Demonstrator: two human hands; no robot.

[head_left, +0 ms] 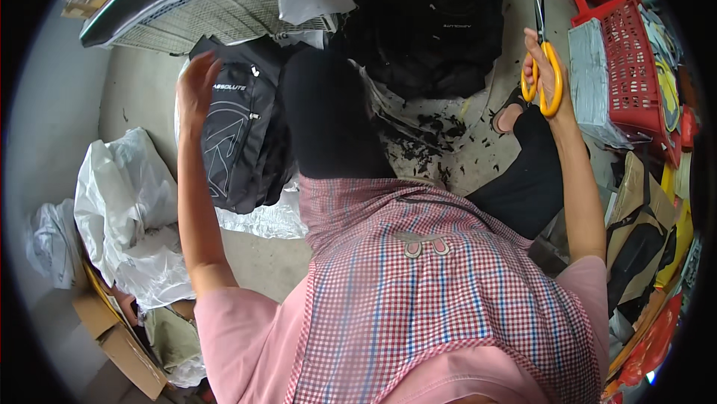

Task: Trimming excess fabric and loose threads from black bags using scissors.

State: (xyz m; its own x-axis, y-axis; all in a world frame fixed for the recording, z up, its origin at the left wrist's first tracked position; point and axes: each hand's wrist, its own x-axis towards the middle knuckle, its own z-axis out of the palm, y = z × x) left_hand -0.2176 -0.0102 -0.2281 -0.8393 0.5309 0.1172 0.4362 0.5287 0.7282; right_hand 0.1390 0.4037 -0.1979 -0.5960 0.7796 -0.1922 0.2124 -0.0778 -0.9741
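My right hand [544, 68] is raised at the right, wrapped around a pair of scissors [553, 94] with yellow handles. The dark blades point up and away from me, nearly together. On the left, my left hand [197, 84] hovers by the upper left edge of a black backpack [237, 131]; its fingers look stretched out and slightly blurred, with nothing seen in them. Whether they touch the fabric, I cannot tell. The backpack, with zips and pale line printing, lies left of my black-clad knee on silvery plastic sheeting [269, 216]. Beyond my knee sits a pile of black bags [422, 38].
Black scraps [429, 135] litter the floor between my legs. A red perforated plastic basket [633, 64] and a grey block-like bundle [594, 79] stand at the right. White plastic bags [127, 210] and cardboard boxes [127, 355] crowd the left. A wire-mesh rack [205, 19] stands at the back left.
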